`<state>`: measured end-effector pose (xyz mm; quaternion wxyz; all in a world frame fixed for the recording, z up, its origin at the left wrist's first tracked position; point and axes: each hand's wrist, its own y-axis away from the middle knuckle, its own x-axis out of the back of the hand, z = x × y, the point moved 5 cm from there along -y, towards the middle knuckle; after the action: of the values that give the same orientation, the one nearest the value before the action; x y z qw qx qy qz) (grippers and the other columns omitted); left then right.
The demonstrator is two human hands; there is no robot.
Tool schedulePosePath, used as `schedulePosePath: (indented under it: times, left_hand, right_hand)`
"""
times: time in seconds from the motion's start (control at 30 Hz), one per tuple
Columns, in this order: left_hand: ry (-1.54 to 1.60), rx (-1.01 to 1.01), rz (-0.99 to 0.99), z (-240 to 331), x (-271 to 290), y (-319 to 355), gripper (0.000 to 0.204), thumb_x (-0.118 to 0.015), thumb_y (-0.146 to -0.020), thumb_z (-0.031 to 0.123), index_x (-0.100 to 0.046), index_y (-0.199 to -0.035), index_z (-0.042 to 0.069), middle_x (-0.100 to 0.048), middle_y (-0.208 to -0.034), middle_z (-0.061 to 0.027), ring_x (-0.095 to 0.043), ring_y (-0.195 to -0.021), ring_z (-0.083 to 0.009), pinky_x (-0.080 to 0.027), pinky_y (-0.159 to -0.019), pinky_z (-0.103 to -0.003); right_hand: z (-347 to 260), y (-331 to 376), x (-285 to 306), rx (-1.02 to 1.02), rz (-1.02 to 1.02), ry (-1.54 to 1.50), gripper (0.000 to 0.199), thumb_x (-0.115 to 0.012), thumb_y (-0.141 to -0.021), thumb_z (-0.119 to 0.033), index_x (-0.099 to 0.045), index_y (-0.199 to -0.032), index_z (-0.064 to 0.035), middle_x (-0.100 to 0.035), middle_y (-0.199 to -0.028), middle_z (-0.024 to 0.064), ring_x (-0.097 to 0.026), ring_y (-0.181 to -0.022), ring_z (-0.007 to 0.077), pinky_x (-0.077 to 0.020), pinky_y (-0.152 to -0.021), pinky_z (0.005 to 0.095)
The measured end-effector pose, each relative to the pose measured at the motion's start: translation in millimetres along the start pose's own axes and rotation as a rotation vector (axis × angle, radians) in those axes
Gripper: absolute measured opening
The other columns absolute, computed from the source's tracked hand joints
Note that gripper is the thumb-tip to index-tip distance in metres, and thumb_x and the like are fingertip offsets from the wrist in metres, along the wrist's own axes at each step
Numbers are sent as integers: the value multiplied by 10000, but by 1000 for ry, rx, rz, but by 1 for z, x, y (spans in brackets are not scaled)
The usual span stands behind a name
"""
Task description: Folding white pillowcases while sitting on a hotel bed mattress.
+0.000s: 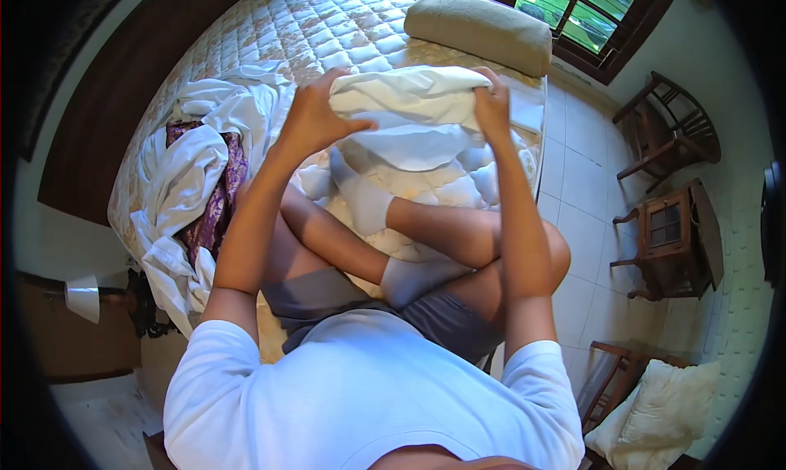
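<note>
Mattress (323, 20) filled top and middle of frame. White sheets (192, 171) lay heaped at left. Beige roll (479, 32) lay at upper right. White cloth (409, 100) hung over mattress, upper centre, lower part sagging. Looked light, limp, soft; probably not fragile, perhaps a little slippery. Ends seemed best hold, fingers behind, thumbs in front, since middle would likely droop. Left hand (314, 119) grasped left end, thumb spread; right hand (492, 108) grasped right end.
</note>
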<state>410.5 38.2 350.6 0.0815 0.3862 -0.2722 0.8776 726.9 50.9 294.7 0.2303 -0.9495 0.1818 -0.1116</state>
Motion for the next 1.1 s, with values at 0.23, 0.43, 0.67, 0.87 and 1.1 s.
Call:
schedulePosePath:
  times: [0.23,0.43,0.67,0.87,1.1]
  left_hand:
    - [-471,63,319,-7,65,73,368,-681,-816,-30,-720,-1178,22,-743,-1055,-208,-725,-997,-408,-565,-882,-444]
    - [-140,410,409,26,93,172,385,-537,-899,-49,-745,-1218,10,-780,-1087,-173,-751,-1007,-254,-556,-908,-352]
    - [-176,430,277,86,36,147,302,-754,-868,30,-756,-1170,36,-765,-1045,-164,-736,-998,-244,-549,-883,-335]
    - [-336,125,465,37,44,88,381,-622,-837,-44,-732,-1193,39,-752,-1024,-227,-730,-985,-367,-558,-886,-432]
    - [236,429,160,-31,39,13,324,-514,-978,38,-736,-1213,11,-764,-1102,-53,-670,-996,-141,-516,-896,-308]
  right_hand:
    - [-93,39,-109,750,-407,544,594,-820,-807,-234,-610,-1354,-136,-692,-1123,166,-736,-960,359,-596,-762,465]
    - [-76,43,-135,631,-548,393,371,-724,-781,-42,-677,-1147,-86,-690,-977,179,-715,-927,392,-571,-732,484]
    - [-36,21,-78,264,-598,-213,194,-766,-787,-73,-692,-960,-27,-734,-883,223,-721,-866,431,-531,-727,481]
    - [-29,14,-39,381,-494,477,186,-773,-819,-177,-709,-950,-62,-743,-910,205,-717,-896,434,-546,-752,496]
    - [-23,-19,-50,200,-317,98,222,-642,-873,8,-652,-1094,-8,-742,-976,228,-715,-979,445,-548,-848,432]
